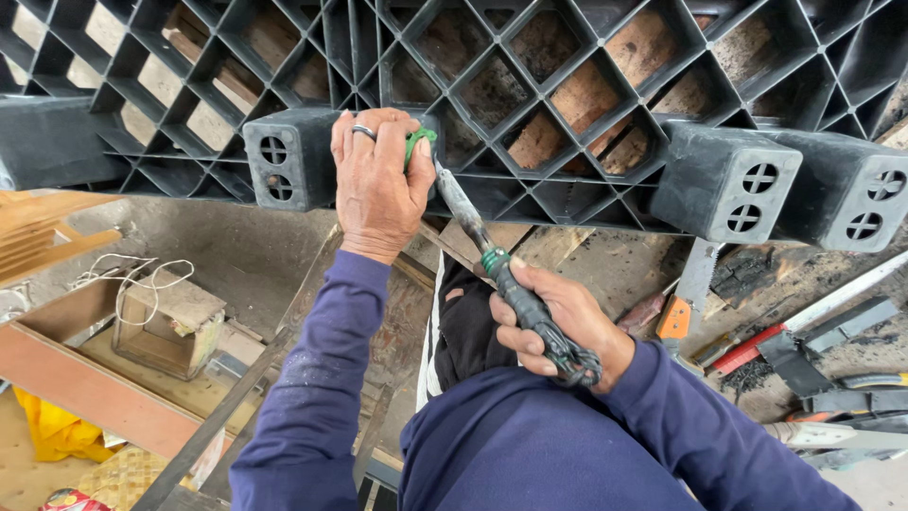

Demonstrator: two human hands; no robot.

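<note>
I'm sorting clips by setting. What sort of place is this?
Probably a rough repair workshop: a black plastic pallet stands on a scorched bench, with a saw and other hand tools strewn about.

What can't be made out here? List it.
- Tool tip: head view, hidden behind the left hand against the black plastic pallet.
- Green piece: mostly covered by the left hand's fingers; kind unclear.
- Tool grip: wrapped inside the right hand.
- Tools at right: cut off by the edge.
</note>
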